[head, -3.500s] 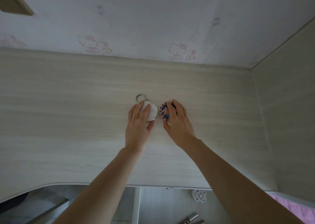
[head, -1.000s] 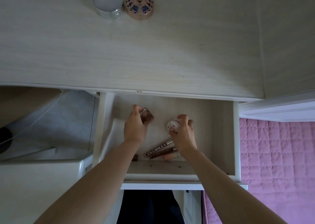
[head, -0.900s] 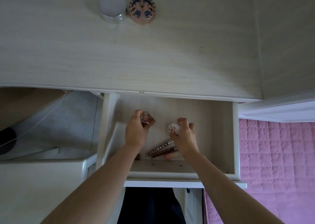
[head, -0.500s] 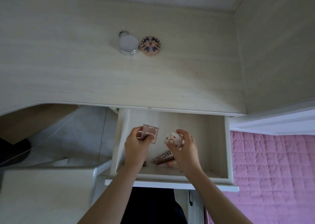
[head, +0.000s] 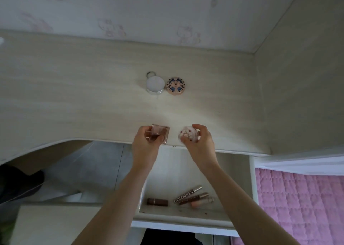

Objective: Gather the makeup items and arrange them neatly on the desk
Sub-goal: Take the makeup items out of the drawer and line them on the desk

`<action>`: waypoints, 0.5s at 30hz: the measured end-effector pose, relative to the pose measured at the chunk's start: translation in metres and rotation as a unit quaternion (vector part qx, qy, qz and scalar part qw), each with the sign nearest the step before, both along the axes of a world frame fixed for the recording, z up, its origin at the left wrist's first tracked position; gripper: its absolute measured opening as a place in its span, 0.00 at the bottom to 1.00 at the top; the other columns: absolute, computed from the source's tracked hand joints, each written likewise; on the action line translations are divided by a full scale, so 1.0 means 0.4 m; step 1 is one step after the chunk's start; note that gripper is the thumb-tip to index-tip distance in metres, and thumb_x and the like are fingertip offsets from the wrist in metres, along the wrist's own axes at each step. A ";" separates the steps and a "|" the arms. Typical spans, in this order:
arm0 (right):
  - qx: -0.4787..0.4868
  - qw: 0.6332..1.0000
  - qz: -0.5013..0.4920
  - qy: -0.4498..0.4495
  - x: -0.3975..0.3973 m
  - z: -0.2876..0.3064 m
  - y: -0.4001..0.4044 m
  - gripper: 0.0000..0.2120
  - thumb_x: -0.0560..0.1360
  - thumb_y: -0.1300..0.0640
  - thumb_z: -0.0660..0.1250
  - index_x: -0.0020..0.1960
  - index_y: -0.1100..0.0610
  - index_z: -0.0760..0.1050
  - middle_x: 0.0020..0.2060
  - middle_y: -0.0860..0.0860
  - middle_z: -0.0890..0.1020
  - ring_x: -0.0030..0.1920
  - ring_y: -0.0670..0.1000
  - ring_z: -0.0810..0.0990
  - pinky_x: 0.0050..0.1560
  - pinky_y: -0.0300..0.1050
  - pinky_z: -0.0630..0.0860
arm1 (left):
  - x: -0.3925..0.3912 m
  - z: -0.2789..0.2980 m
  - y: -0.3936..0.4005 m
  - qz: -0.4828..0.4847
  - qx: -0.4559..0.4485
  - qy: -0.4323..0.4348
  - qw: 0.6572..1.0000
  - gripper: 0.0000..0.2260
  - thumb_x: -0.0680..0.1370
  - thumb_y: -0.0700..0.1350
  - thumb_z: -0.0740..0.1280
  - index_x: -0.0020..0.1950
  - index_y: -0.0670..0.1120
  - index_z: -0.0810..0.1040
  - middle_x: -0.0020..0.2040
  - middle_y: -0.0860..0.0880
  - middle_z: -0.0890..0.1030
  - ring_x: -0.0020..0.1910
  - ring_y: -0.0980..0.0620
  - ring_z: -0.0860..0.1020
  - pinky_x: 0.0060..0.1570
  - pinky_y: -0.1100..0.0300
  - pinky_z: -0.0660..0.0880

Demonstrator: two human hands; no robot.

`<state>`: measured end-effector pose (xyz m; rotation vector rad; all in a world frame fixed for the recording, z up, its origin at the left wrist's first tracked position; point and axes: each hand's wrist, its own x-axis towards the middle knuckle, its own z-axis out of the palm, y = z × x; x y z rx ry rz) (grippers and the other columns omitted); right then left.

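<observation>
My left hand point(head: 147, 144) holds a square brown compact point(head: 160, 135) over the desk's front edge. My right hand point(head: 199, 142) grips a round white and pink patterned case point(head: 188, 135) beside it. On the pale wooden desk point(head: 74, 95) farther back, a round white jar with a metal ring point(head: 155, 84) sits touching a round pink and blue patterned compact point(head: 176, 86). In the open drawer point(head: 186, 216) below lie a brown lipstick point(head: 157, 201), a COLORKEY tube point(head: 187, 194), a second slim tube point(head: 194, 198) and a small peach bottle point(head: 202, 202).
A wall with faint cartoon cat prints point(head: 149, 11) backs the desk, and a side panel point(head: 301, 77) closes it on the right. A pink quilted bed cover point(head: 301, 207) lies at the lower right. A white surface point(head: 55, 224) sits at the lower left.
Both hands have lifted out of the drawer with the square compact and the round case, up to the desk's front edge. The camera has tilted up towards the wall.
</observation>
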<state>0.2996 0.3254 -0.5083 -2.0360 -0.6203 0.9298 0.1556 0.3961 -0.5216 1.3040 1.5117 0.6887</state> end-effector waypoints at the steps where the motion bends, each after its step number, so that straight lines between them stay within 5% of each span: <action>1: -0.002 1.000 0.004 -0.006 0.004 0.003 0.027 0.25 0.71 0.54 0.73 0.65 0.51 0.69 0.59 0.52 0.73 0.53 0.50 0.75 0.46 0.39 0.71 | 0.006 0.004 0.024 0.006 0.004 0.013 1.000 0.13 0.68 0.43 0.75 0.49 0.50 0.77 0.44 0.52 0.82 0.45 0.50 0.81 0.50 0.50 0.78; 8: -0.036 0.999 0.038 -0.013 0.021 -0.013 0.175 0.26 0.71 0.53 0.73 0.66 0.53 0.68 0.59 0.54 0.72 0.50 0.50 0.73 0.46 0.40 0.71 | 0.036 0.002 0.147 0.027 0.004 0.086 0.996 0.11 0.70 0.40 0.73 0.51 0.45 0.77 0.38 0.55 0.77 0.40 0.54 0.76 0.33 0.78 0.66; 12: -0.050 0.996 0.071 -0.021 0.019 -0.040 0.216 0.26 0.68 0.52 0.74 0.64 0.51 0.70 0.57 0.54 0.75 0.52 0.53 0.76 0.52 0.49 0.79 | 0.046 -0.013 0.177 0.013 -0.005 0.099 0.995 0.10 0.71 0.41 0.73 0.50 0.46 0.77 0.39 0.54 0.78 0.35 0.62 0.73 0.30 0.77 0.66; 15: -0.051 0.995 0.079 -0.022 0.020 -0.049 0.227 0.26 0.67 0.51 0.76 0.63 0.52 0.72 0.54 0.53 0.77 0.53 0.53 0.77 0.52 0.50 0.79 | 0.048 -0.025 0.187 0.009 -0.015 0.113 0.993 0.10 0.70 0.42 0.73 0.50 0.47 0.77 0.41 0.53 0.79 0.36 0.58 0.74 0.30 0.74 0.64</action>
